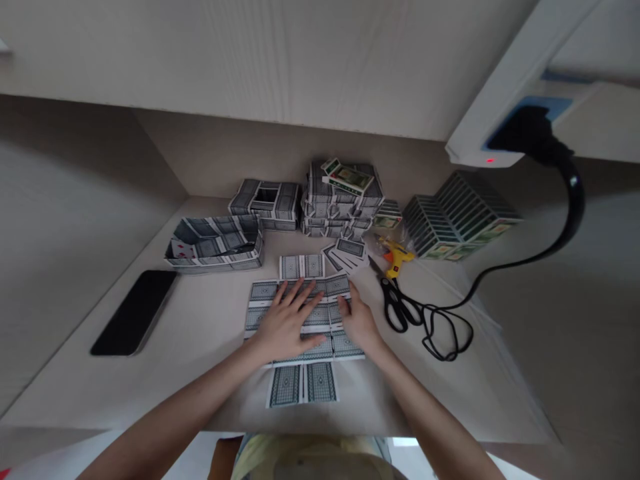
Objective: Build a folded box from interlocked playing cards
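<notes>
A flat sheet of joined playing cards (pixel 263 291), with patterned backs facing up, lies on the desk in front of me. My left hand (pixel 285 323) rests flat across its middle, fingers spread. At the sheet's right edge is my right hand (pixel 361 323), its thumb over the cards and its fingers along the side, closed on that edge; the fingertips are partly hidden. Two cards (pixel 320 383) extend from the near side and another pair (pixel 301 266) from the far side. Loose playing cards (pixel 350 249) lie fanned beyond the right hand.
Card-built boxes (pixel 267 200), a stacked card structure (pixel 343 200) and an open card tray (pixel 215 260) stand behind. A phone (pixel 135 313) lies left. To the right are scissors (pixel 397 310), a yellow glue gun (pixel 397 257), its black cord (pixel 450 333) and packed card boxes (pixel 465 213).
</notes>
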The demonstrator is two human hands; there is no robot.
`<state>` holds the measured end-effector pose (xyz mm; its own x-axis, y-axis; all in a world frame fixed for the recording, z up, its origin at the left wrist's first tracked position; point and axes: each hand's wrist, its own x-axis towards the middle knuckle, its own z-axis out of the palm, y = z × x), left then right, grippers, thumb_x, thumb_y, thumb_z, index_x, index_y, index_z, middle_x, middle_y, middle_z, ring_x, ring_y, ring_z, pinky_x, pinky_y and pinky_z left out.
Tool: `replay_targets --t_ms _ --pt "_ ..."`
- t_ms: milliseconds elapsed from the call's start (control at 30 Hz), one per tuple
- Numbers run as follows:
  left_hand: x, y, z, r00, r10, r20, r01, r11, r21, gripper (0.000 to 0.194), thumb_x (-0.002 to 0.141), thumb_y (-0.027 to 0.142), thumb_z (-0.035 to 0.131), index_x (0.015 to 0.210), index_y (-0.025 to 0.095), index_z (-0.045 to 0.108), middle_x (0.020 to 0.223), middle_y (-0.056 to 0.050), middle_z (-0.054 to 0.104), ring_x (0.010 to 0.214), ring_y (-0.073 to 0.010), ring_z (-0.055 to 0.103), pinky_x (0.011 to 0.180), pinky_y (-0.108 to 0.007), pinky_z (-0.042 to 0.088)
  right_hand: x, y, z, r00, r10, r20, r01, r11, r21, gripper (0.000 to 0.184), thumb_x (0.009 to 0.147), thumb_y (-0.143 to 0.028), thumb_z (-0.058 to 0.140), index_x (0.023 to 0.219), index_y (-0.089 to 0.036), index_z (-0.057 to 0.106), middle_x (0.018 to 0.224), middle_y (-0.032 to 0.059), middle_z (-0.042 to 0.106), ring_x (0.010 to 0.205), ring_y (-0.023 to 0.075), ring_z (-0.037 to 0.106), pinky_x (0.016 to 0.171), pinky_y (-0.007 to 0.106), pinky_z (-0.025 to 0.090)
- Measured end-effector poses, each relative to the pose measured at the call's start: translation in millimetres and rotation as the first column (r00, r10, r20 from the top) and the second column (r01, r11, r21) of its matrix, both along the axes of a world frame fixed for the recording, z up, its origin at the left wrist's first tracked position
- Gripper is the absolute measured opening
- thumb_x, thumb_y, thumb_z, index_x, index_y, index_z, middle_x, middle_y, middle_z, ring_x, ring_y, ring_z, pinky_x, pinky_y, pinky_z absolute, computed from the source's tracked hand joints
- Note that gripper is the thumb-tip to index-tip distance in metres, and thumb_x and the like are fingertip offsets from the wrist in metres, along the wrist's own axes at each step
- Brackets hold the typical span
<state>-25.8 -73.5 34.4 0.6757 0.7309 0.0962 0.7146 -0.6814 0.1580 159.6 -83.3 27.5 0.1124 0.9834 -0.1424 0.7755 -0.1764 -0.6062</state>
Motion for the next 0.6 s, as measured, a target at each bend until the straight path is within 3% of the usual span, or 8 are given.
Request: replay_targets --t_ms 133,267,400,600 --pt "-1 0 0.2 1.000 0.002 -0.002 -0.002 1.000 0.008 0.079 0.074 0.067 0.031 0.137 0.021 0.019 0.144 -0.005 0.019 0.132 -0.0280 0.008 0.106 -0.049 0.006 6 -5 8.7 0.944 0.012 0.328 -0.001 0.999 -0.033 0.039 0.090 -0.033 0.029 0.122 -0.020 0.047 0.097 0.0091 0.065 0.083 0.0190 0.063 0.070 0.025 0.045" --pt "-1 1 0.7 1.000 0.011 0.002 -0.011 1.000 0.014 0.078 0.075 0.066 0.032 0.137 0.019 0.019 0.144 -0.005 0.020 0.132 -0.0274 0.009 0.106 -0.047 0.007 4 -15 7.9 0.840 0.049 0.540 -0.049 0.999 -0.015 0.040 0.091 -0.026 0.024 0.123 -0.014 0.046 0.103 0.0141 0.061 0.079 0.0173 0.063 0.063 0.024 0.045" --pt "-1 1 0.4 1.000 0.008 0.008 -0.009 1.000 0.002 0.078 0.075 0.065 0.032 0.137 0.019 0.020 0.144 -0.005 0.019 0.132 -0.0272 0.009 0.107 -0.047 0.006 0 -23 3.7 0.782 0.117 0.612 -0.110 0.993 -0.049 0.043 0.091 -0.023 0.023 0.129 -0.007 0.037 0.102 0.0185 0.061 0.074 0.0187 0.064 0.057 0.026 0.045" --pt "0 1 -0.5 1.000 -0.010 -0.025 0.010 1.000 -0.001 0.080 0.076 0.065 0.030 0.138 0.017 0.016 0.144 -0.007 0.017 0.133 -0.0286 0.005 0.106 -0.048 0.003 -6 -23 0.2 0.773 0.124 0.622 -0.116 0.992 -0.054 0.044 0.091 -0.021 0.022 0.128 -0.002 0.036 0.108 0.0229 0.058 0.076 0.0206 0.064 0.058 0.028 0.046"
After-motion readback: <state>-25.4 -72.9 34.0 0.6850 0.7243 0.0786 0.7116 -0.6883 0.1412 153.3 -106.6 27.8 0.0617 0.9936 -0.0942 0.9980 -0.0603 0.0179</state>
